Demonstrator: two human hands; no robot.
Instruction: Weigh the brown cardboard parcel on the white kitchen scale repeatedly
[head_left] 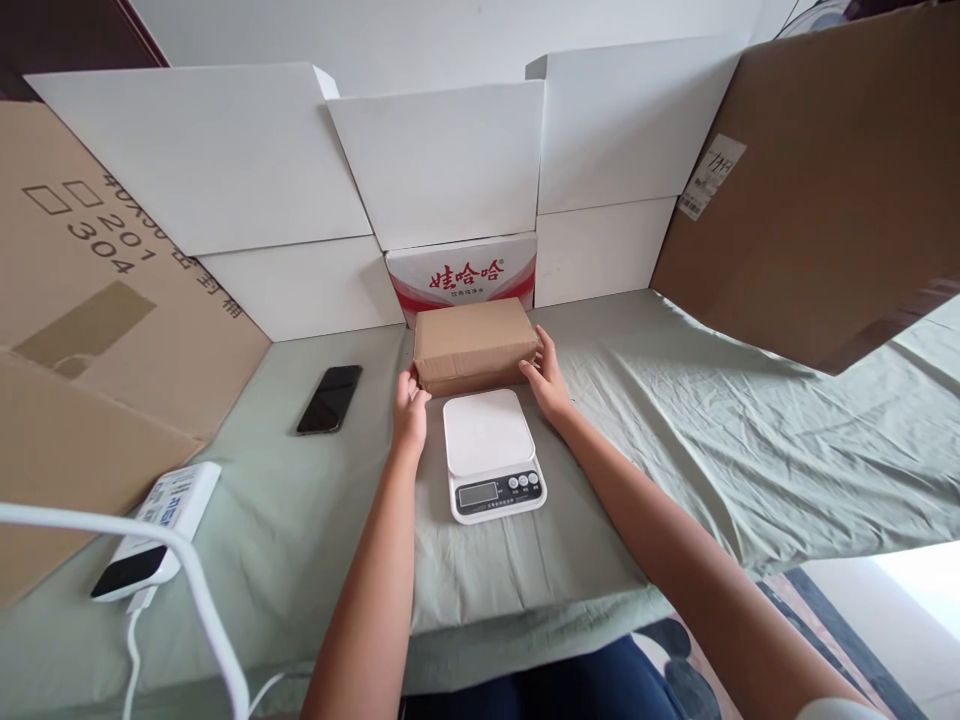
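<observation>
Behind the scale (491, 452), both hands clasp the box (474, 343) ends.

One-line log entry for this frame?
left hand: on box left end | right hand: on right end | box: behind scale | phone: left

Two hands (411, 410) (546, 382), one cardboard box (474, 343), one scale (491, 455) — one phone (329, 399).

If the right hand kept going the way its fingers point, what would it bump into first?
The right hand already touches the brown cardboard box; past it, probably the white upright cardboard panel.
</observation>
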